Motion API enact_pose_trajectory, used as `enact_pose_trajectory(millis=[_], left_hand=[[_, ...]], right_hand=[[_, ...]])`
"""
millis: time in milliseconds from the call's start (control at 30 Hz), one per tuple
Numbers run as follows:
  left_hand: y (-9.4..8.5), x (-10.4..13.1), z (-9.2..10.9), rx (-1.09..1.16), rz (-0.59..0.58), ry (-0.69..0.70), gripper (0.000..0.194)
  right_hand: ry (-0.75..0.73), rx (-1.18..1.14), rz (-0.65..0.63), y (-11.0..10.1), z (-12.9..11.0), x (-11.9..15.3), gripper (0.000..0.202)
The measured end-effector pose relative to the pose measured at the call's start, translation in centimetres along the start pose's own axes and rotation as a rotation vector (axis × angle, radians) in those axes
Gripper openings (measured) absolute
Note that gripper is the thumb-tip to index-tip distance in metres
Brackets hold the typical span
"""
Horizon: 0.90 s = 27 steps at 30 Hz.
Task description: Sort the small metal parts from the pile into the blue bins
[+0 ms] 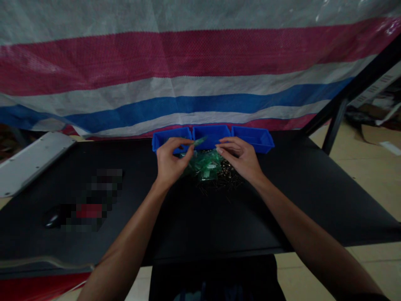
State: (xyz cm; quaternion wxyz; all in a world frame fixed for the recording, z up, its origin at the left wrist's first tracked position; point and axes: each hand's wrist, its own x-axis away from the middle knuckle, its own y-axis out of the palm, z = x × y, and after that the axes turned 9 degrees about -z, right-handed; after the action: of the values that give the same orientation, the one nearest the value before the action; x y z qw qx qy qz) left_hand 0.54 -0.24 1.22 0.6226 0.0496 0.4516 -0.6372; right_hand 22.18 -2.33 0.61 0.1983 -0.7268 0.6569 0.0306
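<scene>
My left hand (171, 161) pinches a small green plastic bag (199, 141) between thumb and fingertips, holding it up in front of the middle blue bin (210, 133). To the right, my right hand (239, 156) is raised with thumb and fingers curled toward each other; whether anything small sits at its fingertips I cannot make out. Below and between the hands lies a heap of green plastic bags (208, 165). Beside it, partly under my right hand, spreads a pile of small dark metal pins or screws (224, 177).
A left blue bin (156, 142) and a right blue bin (255, 140) flank the middle one at the back of the black table (219, 230). A computer mouse (52, 218) and a pale metal panel (34, 161) are at left. A striped tarp (188, 54) hangs behind.
</scene>
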Motion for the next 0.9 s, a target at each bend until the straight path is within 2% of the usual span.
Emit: enact_pose_trajectory(millis=[67,133,233,367,467,600,733,833,900], left_hand=[[-1.0,-0.2,-0.7,-0.195,0.126,0.030,0.010],[-1.8,-0.3,-1.6,-0.381,0.168,0.008,0.013],[-2.3,-0.1,-2.7,-0.580,0.044,-0.128,0.018],[-1.9,0.5,-3.2,-0.679,-0.142,-0.232,0.022],[-1.4,0.7,-3.2,-0.676,-0.168,-0.181,0.024],[-0.9,0.3,-2.5,-0.528,-0.194,0.027,0.022],[-0.4,0.2,-1.4,-0.328,-0.389,0.186,0.027],[0.1,0.5,-0.7,-0.264,-0.560,0.208,0.033],[0.4,0.7,-0.6,-0.257,-0.627,0.187,0.036]], right_hand=[[-0.011,0.010,0.022,-0.1,0.3,-0.1,0.022],[-0.016,0.013,0.036,-0.2,0.5,-0.2,0.021],[0.002,0.011,0.031,-0.3,0.5,-0.2,0.020],[0.024,0.004,0.023,-0.4,0.4,-0.2,0.019],[0.029,0.016,0.061,-0.6,0.6,-0.3,0.016],[0.068,0.049,0.147,-1.4,0.7,-0.6,0.013],[0.080,0.123,0.169,-2.3,0.8,-0.8,0.012],[0.061,0.234,0.136,-2.5,0.9,-0.7,0.011],[0.062,0.343,0.082,-2.4,1.1,-0.6,0.012]])
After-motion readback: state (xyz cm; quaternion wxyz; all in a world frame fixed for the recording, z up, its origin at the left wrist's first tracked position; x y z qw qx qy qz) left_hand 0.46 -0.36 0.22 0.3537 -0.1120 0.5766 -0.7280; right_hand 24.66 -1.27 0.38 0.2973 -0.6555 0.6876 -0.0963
